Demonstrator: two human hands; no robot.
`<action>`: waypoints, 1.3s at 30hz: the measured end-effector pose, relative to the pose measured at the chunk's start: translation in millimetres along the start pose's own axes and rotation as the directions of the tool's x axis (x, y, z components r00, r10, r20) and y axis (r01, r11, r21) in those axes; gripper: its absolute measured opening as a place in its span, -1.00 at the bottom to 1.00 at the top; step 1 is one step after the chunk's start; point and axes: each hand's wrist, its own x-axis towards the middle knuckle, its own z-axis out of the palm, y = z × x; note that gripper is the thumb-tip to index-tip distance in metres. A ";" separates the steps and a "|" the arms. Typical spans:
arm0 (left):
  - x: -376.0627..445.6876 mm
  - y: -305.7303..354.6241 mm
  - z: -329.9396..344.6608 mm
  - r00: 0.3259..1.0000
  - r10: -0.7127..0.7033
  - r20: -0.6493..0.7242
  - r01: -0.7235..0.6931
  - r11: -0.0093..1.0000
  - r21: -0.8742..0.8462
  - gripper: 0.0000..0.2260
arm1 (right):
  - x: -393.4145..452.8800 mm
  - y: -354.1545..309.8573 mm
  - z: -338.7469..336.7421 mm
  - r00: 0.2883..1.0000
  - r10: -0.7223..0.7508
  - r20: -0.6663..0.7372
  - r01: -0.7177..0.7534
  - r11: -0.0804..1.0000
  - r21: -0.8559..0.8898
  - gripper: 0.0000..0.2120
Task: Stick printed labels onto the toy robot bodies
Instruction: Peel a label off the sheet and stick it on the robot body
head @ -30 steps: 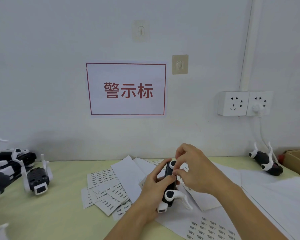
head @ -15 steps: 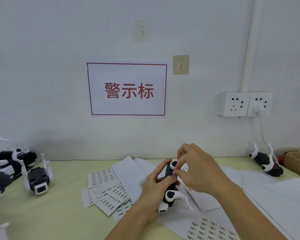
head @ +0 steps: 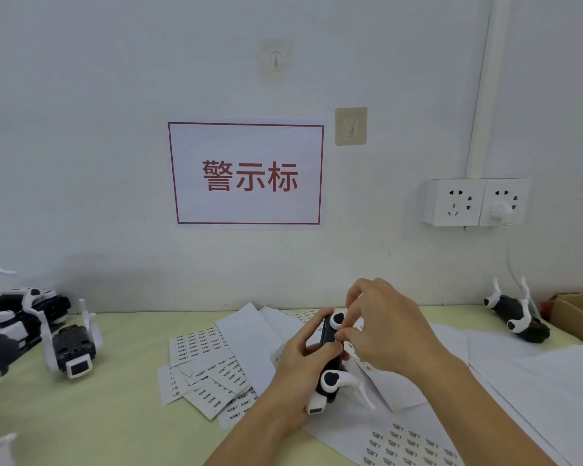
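Both hands on one toy robot above the label sheets

At the far left edge of the pale green table [head: 81, 415], a heap of black and white toy robots [head: 4, 331] lies on its side. Just beside it one separate toy robot [head: 73, 346] lies on its back with its white legs up.

Near the middle, several cut label sheets [head: 202, 361] are spread on the table, some over others, with small printed labels in rows. A plain white sheet [head: 249, 344] lies partly over them.

The left hand [head: 298, 368] comes from the bottom edge with the forearm going up and to the right. Its fingers are curled around the held toy robot [head: 330, 361], the thumb on the near side and the other fingers on the far side. The robot body is held almost upright above the papers, with a white leg sticking out to the right at the bottom.

The right hand [head: 384, 331] comes from the lower right and is arched over the top of the same robot. Its thumb and first fingers are close together and pinch at the upper side of the body. I cannot tell if a label is between them.

A large label sheet [head: 401, 442] lies under the forearms. At the far right one more toy robot [head: 515, 314] lies beside a cardboard box [head: 576, 317].
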 end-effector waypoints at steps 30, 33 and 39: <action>-1.7 0.6 -2.6 0.999 0.031 0.020 -0.030 0.997 -0.071 -0.57 | 5.8 21.8 1.2 0.982 0.140 0.130 -0.182 0.895 0.407 -0.66; -2.0 0.2 -1.5 0.998 0.051 0.021 -0.049 0.994 -0.094 -0.57 | 4.8 20.8 4.0 0.974 0.131 0.185 -0.207 0.848 0.487 -0.62; -1.0 0.4 -0.8 0.995 0.088 0.046 -0.080 0.984 -0.162 -0.56 | 0.9 16.6 10.9 0.958 0.103 0.268 -0.252 0.751 0.611 -0.74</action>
